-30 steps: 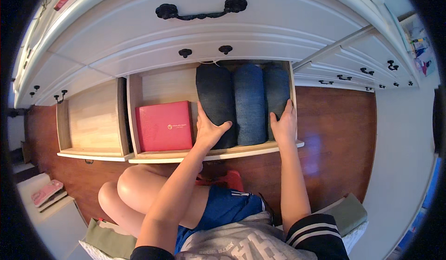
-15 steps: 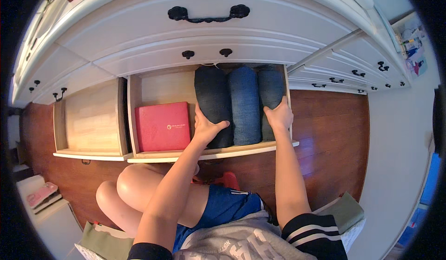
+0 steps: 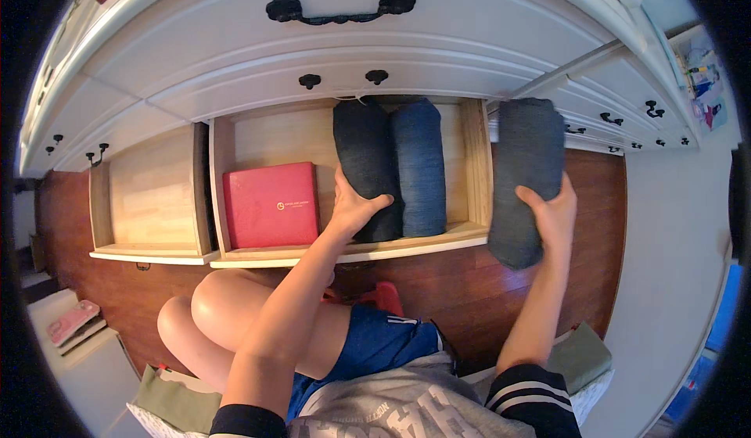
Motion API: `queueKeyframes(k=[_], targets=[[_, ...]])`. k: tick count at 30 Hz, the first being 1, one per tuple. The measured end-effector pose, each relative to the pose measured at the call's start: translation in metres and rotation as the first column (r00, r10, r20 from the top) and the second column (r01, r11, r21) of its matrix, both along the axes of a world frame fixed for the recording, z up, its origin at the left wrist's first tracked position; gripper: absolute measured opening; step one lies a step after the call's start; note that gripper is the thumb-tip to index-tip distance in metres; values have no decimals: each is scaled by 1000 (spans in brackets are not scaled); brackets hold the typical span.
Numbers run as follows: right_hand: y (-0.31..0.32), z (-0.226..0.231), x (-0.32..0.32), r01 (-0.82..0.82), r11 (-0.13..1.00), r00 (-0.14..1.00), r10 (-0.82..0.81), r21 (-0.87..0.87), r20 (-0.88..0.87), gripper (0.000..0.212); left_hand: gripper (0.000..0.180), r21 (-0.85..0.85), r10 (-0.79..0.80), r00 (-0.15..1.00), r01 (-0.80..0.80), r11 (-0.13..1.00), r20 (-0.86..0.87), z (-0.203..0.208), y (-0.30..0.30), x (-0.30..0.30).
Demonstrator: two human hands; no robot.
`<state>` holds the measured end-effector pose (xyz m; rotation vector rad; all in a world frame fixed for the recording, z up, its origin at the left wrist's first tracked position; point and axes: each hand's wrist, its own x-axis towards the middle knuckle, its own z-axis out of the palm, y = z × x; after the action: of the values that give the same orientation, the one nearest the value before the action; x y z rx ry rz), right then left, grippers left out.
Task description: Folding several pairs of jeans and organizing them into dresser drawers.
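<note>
My right hand (image 3: pixel 554 210) grips a grey-blue pair of rolled jeans (image 3: pixel 529 148), holding it up past the right side of the open drawer (image 3: pixel 479 164). Inside that drawer, a dark pair of rolled jeans (image 3: pixel 366 145) and a blue pair of rolled jeans (image 3: pixel 419 172) stand side by side, touching. My left hand (image 3: pixel 356 210) is closed round the dark roll, with its thumb across the front and its fingers at the left side. A red box (image 3: pixel 270 203) lies in the drawer's left part, next to my left wrist.
A second pulled-out drawer (image 3: pixel 149 203) is at the left. Above stands the white dresser front (image 3: pixel 211 23) with a black handle (image 3: pixel 344 16) and knobs. My knees (image 3: pixel 227 301) are close below the drawers, over a brown wood floor (image 3: pixel 594 219). A red object (image 3: pixel 385 297) shows beneath me.
My right hand has lifted the grey-blue rolled jeans out of the drawer and moved it right, past the side wall. My left hand stays on the dark roll, which leans slightly more.
</note>
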<state>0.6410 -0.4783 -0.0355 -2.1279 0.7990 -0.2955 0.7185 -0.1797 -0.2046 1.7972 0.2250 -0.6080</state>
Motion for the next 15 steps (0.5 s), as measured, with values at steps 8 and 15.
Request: queueKeyframes(k=[8,15], targets=[[-29,17,-53,149,953,981,-175,265,80,55,128,249,-132,989,112,962,65,22,-54,-3],[-9,6,-47,168,871,977,-211,461,42,57,132,260,-147,987,126,957,65,4,-91,-11]])
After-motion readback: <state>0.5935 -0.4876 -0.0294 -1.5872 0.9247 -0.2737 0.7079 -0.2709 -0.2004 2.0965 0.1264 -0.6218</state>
